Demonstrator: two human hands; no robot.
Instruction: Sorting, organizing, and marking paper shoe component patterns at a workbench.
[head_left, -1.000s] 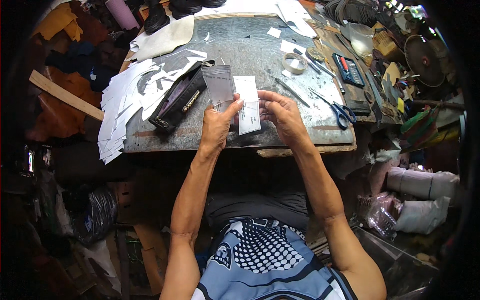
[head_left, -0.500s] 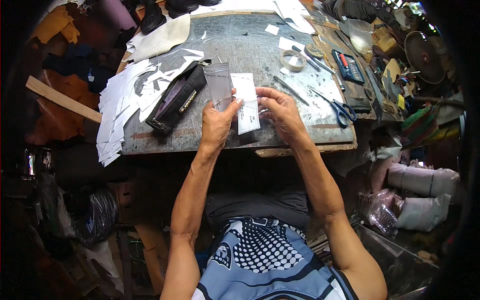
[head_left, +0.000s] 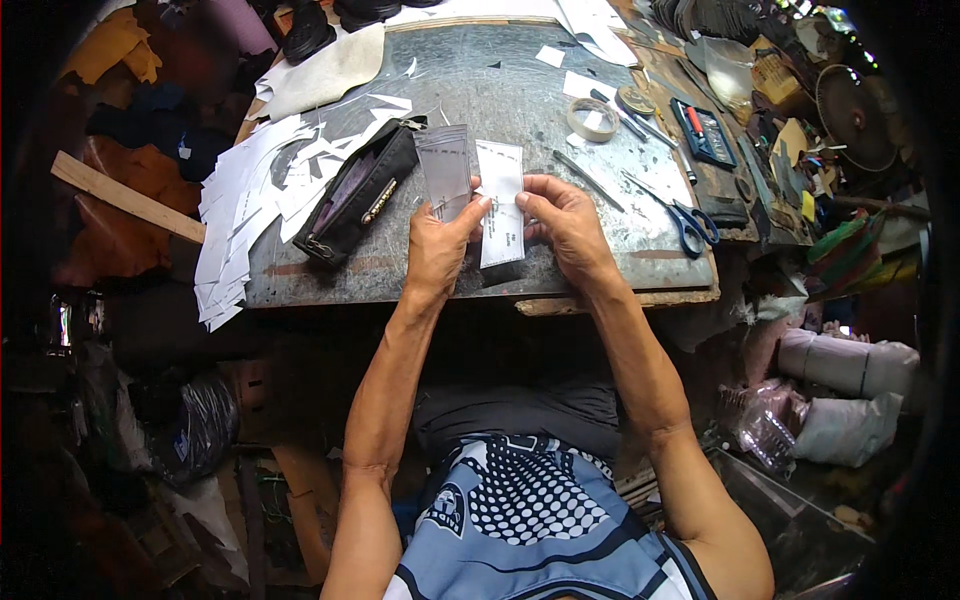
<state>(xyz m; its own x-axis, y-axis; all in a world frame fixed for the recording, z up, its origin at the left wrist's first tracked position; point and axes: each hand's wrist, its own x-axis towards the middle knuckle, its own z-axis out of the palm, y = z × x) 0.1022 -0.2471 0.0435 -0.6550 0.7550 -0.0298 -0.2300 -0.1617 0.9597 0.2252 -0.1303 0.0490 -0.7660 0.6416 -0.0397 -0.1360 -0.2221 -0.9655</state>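
Note:
Over the near part of the worktable, my left hand (head_left: 438,245) is closed on a grey, see-through pattern strip (head_left: 446,165) that stands up from between thumb and fingers. Its thumb tip also rests at the left edge of a white paper strip (head_left: 501,235) with small print. My right hand (head_left: 570,228) pinches that paper strip from the right, thumb on top and fingers partly hidden behind it. The two strips are side by side and nearly upright. Just left of my left hand lies a black zippered pouch (head_left: 345,195), its mouth gaping.
Cut white papers (head_left: 235,215) spread over the table's left side. To the right lie blue-handled scissors (head_left: 690,228), a metal rod (head_left: 588,180), a tape roll (head_left: 592,118) and a blue tray (head_left: 703,132). The metal-topped table (head_left: 380,275) ends close to my forearms.
My right thumb has moved in from the edge onto the face of the white paper strip. The strip is a little more upright. My left hand keeps its hold on the grey strip.

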